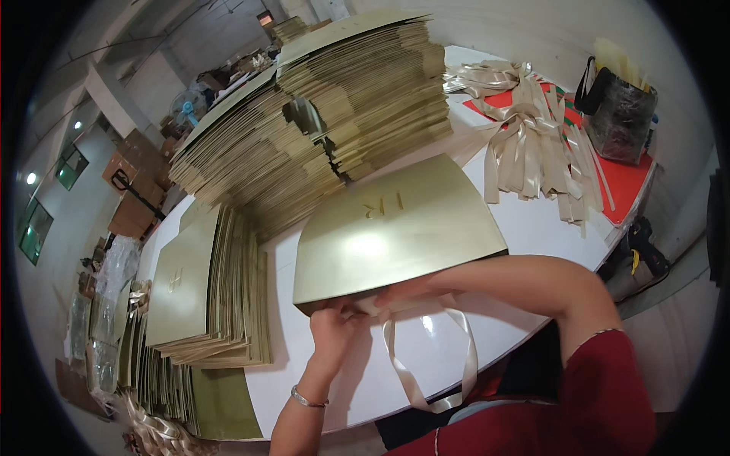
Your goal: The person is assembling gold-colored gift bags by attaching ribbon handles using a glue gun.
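A glossy gold paper bag point(393, 228) lies in front of me with its mouth towards my body and gold markings on its upper face. My left hand point(336, 330) is at the left of the mouth, its bent fingers gripping the bag's edge. Reaching in from the right, my right hand point(399, 292) is partly inside the mouth, and its fingertips are hidden. A cream satin ribbon point(470, 353) comes out of the mouth near my hands and hangs in a loop towards the table's front edge.
Tall stacks of flat gold bags point(365, 108) stand behind. A smaller stack point(182, 285) is at the left. Cut cream ribbons point(524, 142) lie at the right on a red sheet point(633, 188), beside a container of pale sticks point(621, 117). A glue gun point(647, 248) hangs off the right edge.
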`<state>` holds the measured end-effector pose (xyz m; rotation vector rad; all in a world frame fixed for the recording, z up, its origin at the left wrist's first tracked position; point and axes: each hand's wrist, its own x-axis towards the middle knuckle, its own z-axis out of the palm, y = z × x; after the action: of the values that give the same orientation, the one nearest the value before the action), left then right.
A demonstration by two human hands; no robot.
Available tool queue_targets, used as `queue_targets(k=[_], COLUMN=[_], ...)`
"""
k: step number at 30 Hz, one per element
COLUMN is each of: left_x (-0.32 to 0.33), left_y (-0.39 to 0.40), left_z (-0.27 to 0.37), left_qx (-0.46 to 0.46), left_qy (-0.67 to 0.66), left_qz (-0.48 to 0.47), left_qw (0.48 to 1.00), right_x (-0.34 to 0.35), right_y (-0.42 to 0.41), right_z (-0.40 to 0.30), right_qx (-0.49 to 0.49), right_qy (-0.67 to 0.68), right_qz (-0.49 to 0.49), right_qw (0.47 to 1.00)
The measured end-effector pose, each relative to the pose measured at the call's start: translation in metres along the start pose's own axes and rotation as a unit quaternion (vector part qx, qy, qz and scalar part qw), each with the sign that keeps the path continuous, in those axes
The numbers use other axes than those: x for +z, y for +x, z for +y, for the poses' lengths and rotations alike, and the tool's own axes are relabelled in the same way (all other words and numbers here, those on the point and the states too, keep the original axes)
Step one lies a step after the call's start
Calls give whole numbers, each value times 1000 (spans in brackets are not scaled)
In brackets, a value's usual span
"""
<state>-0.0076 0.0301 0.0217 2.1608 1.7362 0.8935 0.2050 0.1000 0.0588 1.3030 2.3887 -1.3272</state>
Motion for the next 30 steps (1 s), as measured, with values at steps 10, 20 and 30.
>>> queue_targets(k=[10, 20, 30], left_x=[-10, 31, 30], left_y=[-36, -10, 5], left_z=[-11, 41, 27], left_qx=[248, 224, 227], left_qy=[84, 174, 218], left_qz=[8, 58, -8], left_qw=[965, 957, 949], right_x=[-24, -31, 49], right_y=[-82, -69, -97], right_z=[112, 132, 133], right_qx=[-222, -235, -331], right_qy=[-518, -541, -166], right_qz=[144, 323, 334], right_qw=[813, 740, 867])
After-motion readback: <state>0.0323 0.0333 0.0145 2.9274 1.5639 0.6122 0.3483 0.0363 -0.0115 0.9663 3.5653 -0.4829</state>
